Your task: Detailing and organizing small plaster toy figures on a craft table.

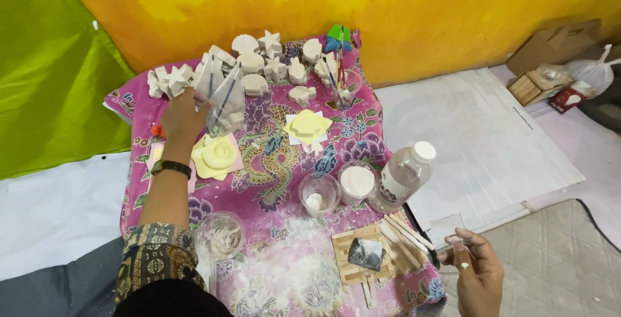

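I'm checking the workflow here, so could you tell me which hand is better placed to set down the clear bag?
Left: the left hand already grips the clear bag; the right hand is far away.

A pink cloth [272,155] patterned with flowers and a dragon covers the surface; white plaster shapes [259,65] line its far edge, two pale yellow casts [308,125] nearer the middle, against a yellow-orange wall [323,6].

Right hand [477,270]: wrist cut off by bottom edge.
Clear bag [223,97]: contents blurred, possibly brushes.
Left hand [182,118]: fingertips hidden behind bag.
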